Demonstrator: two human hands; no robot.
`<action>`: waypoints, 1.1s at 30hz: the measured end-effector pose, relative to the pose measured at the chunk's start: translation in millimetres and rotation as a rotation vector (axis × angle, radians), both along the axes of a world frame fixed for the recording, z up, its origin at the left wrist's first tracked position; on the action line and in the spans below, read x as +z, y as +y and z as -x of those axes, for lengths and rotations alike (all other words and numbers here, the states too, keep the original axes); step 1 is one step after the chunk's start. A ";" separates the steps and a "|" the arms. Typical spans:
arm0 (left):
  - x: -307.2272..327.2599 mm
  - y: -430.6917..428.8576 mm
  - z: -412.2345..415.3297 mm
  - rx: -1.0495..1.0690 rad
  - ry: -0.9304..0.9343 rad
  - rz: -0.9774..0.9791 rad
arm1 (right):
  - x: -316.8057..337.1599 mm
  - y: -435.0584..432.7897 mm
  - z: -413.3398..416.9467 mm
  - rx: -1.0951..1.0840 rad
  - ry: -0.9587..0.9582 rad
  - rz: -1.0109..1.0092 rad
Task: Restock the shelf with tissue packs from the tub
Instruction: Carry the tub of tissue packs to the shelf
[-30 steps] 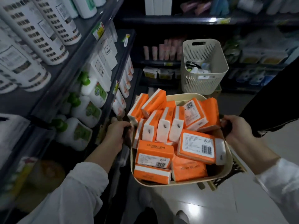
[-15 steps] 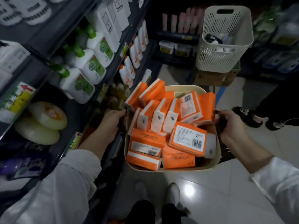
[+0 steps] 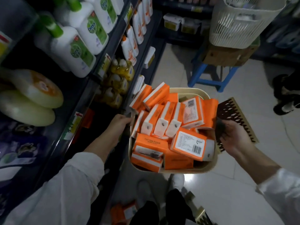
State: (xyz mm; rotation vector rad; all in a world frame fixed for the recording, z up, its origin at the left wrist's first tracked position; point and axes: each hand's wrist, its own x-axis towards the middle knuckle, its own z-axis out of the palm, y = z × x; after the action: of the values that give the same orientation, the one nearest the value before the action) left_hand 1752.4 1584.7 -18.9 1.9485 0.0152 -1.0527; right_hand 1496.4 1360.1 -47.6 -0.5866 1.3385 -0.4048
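We see the left hand [image 3: 119, 123] closed on the left rim of the tub [image 3: 188, 91], and the right hand [image 3: 233, 137] with fingers curled round a dark handle at the opposite rim, so the tub hangs between the two grips, above the floor. It is a cream plastic tub, smooth, with rounded corners and a rolled lip. Between the hands it is heaped with tissue packs [image 3: 188, 144] – soft rectangular blocks in glossy orange wrap with white ends, some standing on edge, some lying flat with printed labels and a barcode up. Several packs on the far side of the grips rise above the lip. Just outside the left hand runs the dark edge of the shelf [image 3: 84, 101], close to that rim; beyond it stand white bottles [image 3: 76, 52] with green caps. Outside the right hand a brown, cut-out mat [image 3: 240, 114] lies flat on the pale, shiny tiled floor [image 3: 227, 192] – there the room is widest. Ahead of both grips a blue stool [image 3: 201, 75] carries a cardboard box and a white slotted basket [image 3: 235, 30], well apart from the tub.
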 end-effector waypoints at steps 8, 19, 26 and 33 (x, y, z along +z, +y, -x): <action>-67.1 7.9 -21.5 0.005 0.052 -0.077 | -73.9 12.6 -6.4 0.085 0.008 -0.003; -202.7 -0.4 -37.5 0.063 0.094 -0.141 | -202.8 8.8 -27.2 0.169 0.042 0.005; -278.5 -24.2 -51.3 0.086 0.095 -0.100 | -281.9 -8.2 -50.3 0.164 0.045 0.035; -339.8 -38.8 -61.9 0.051 0.064 -0.079 | -335.1 -8.0 -66.1 0.172 0.028 -0.007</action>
State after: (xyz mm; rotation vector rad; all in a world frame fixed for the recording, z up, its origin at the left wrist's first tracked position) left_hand 1814.3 1545.9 -358.7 1.9737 0.1429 -1.0951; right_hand 1562.5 1352.2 -382.7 -0.6979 1.3045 -0.2526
